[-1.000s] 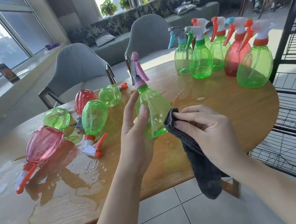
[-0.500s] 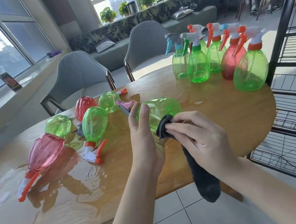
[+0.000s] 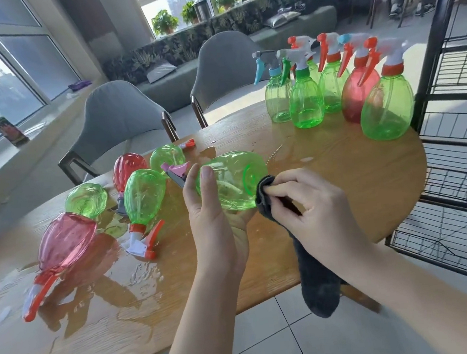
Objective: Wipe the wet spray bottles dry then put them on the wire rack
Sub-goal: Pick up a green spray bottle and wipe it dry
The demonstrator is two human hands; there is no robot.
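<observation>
In the head view, the left hand (image 3: 213, 221) grips a green spray bottle (image 3: 233, 186) that lies sideways above the wooden counter (image 3: 341, 183), its pink trigger pointing left. The right hand (image 3: 312, 209) pinches a dark grey cloth (image 3: 316, 277) against the bottle's base. Wet bottles (image 3: 143, 197) lie at the left, upright bottles (image 3: 385, 108) stand beside the wire rack (image 3: 458, 155).
</observation>
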